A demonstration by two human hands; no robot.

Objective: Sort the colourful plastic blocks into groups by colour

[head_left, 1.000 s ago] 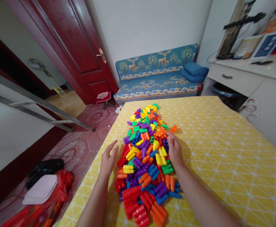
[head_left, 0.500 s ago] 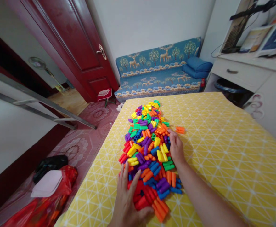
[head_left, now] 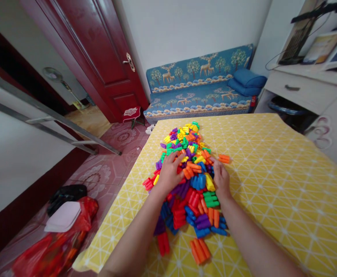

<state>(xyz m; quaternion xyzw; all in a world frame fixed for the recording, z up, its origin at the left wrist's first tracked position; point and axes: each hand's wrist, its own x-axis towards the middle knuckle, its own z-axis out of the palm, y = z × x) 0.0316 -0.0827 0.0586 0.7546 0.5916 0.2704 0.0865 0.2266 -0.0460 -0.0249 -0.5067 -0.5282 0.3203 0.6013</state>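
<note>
While your left hand (head_left: 170, 174) is over the pile of multicolored plastic building blocks (head_left: 193, 198), fingers apart, your right hand (head_left: 221, 180) is at the pile's right edge; can't tell if it's gripping. Pile's on the yellow patterned tablecloth (head_left: 274, 165).

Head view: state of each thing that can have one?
Blocks: loosely heaped
Near orange block: lying apart
Left hand: spread over the blocks
Right hand: at their right edge, grip unclear
Tablecloth: spread out
Drawer: closed
Red door: open or shut unclear
Fan: upright, spinning unclear
Blue cushions: stacked
</note>
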